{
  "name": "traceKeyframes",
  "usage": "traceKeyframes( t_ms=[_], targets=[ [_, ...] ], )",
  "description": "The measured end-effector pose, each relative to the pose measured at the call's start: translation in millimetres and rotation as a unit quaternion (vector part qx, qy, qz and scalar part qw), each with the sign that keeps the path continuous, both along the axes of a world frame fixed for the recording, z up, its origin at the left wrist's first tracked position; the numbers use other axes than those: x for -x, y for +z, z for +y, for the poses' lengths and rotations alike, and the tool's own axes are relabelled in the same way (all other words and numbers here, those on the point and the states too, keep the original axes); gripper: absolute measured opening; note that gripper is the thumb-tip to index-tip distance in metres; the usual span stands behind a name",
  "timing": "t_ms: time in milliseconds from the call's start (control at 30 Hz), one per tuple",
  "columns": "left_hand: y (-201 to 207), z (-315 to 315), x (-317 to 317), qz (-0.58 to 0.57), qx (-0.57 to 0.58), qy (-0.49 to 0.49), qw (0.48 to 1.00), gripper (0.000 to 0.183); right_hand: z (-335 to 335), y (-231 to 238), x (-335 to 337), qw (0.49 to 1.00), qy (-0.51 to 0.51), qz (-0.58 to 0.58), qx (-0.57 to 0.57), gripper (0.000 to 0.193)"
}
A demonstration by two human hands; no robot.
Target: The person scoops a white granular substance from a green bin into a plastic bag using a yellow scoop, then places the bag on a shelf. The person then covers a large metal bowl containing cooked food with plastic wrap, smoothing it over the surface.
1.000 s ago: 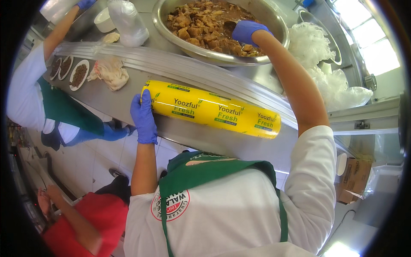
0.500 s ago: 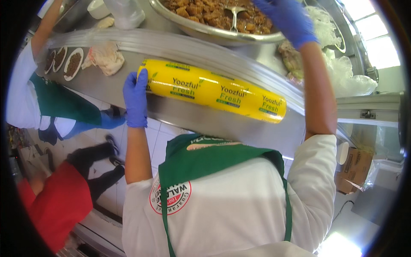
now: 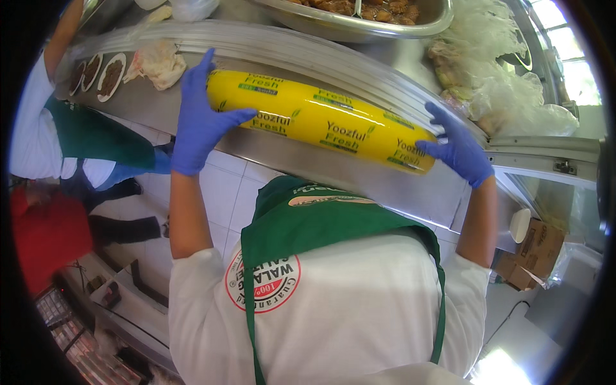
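A thick yellow roll of plastic wrap with green print lies slantwise over the metal counter, its right end nearer me. At its left end is my left hand in a blue glove, the thumb across the front of the roll and the forefinger pointing up beside the end. My right hand, gloved in blue too, reaches the right end with its thumb touching the front. The other fingers of that hand are spread apart beyond the roll's end.
Behind a clear rail stands a metal tray of brown stewed food. Crumpled plastic bags lie at the right. Plates of dark food and a crumpled bag sit left. A person in a green apron stands at the left.
My right hand has come down from over the food tray to the roll's right end. My left thumb has moved across the roll's front. The person in red has shifted left.
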State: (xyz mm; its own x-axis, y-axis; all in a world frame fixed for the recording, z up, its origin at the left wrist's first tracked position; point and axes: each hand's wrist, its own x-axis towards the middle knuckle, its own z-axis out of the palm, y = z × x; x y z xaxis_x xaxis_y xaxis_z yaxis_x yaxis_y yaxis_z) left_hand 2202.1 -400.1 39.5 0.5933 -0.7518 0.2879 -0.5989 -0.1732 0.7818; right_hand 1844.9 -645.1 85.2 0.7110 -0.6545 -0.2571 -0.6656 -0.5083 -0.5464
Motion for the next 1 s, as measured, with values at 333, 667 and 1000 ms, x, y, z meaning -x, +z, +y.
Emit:
traceKeyframes(
  t_ms=[333, 667, 1000],
  targets=[
    [-48.8, 8.1, 0.7, 0.366, 0.337, 0.147, 0.855, 0.036, 43.3, -15.9, 1.3, 0.912, -0.176, -0.338, -0.155, 0.071],
    [-60.0, 8.6, -7.3, 0.074, 0.170, 0.156, 0.970, 0.038, 31.6, -40.8, 3.8, 0.961, -0.071, -0.267, 0.030, 0.059],
    [-17.5, -8.2, 17.7, -0.237, -0.012, 0.007, 0.972, 0.048, 19.0, -45.8, 20.9, 0.937, -0.175, -0.299, -0.053, 0.042]
  ],
)
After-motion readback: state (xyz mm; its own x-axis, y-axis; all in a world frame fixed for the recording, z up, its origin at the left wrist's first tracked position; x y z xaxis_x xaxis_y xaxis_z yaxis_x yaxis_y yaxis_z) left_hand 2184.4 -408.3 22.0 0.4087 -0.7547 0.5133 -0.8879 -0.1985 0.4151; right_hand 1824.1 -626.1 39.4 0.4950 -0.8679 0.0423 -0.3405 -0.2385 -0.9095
